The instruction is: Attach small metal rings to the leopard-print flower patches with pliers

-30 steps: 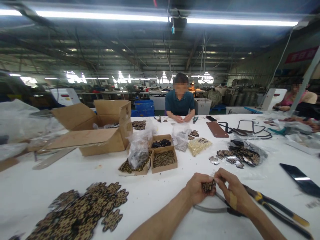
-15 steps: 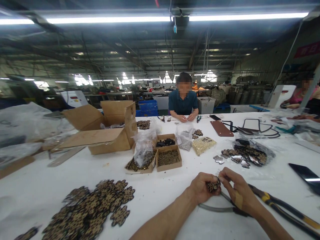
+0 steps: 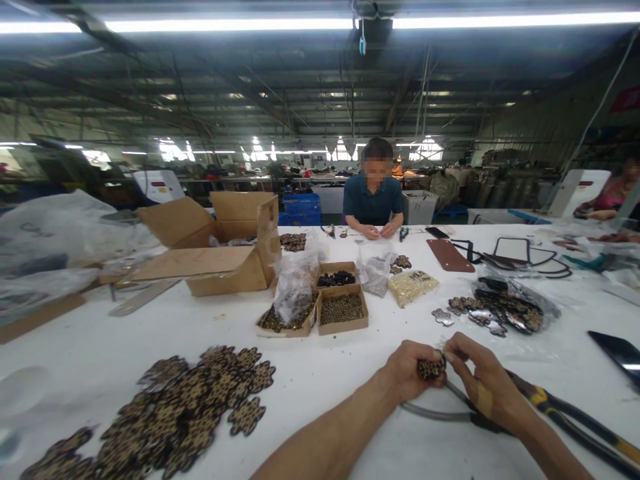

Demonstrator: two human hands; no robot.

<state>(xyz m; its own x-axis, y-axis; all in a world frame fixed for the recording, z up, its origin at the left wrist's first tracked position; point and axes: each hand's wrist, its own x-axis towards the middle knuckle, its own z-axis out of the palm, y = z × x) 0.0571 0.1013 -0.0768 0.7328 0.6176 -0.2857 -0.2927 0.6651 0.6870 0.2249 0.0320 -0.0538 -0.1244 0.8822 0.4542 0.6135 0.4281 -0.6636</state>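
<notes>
My left hand [image 3: 413,370] is closed around a leopard-print patch [image 3: 431,368] with a dark edge, folded or bunched in the fingers. My right hand [image 3: 480,373], with a tan plaster on it, has thumb and forefinger pinched at the patch's right edge. What lies between those fingertips is too small to make out. Below both hands runs a tool with curved grey handles [image 3: 440,415]; its far end passes under my right hand, and I cannot tell whether the palm grips it. Large pliers with black and yellow handles [image 3: 560,410] lie just right of that hand.
Leopard-print flower-shaped patches [image 3: 185,407] are heaped at the left front. Small cardboard boxes of brass studs [image 3: 343,308] and black pieces [image 3: 336,279] stand mid-table, near a large open carton [image 3: 225,277]. A bag of patches [image 3: 520,303] lies right. A co-worker [image 3: 373,200] sits opposite.
The view has shifted slightly, so the table things appear a little further right and higher. Both hands keep nearly the same hold at the patch.
</notes>
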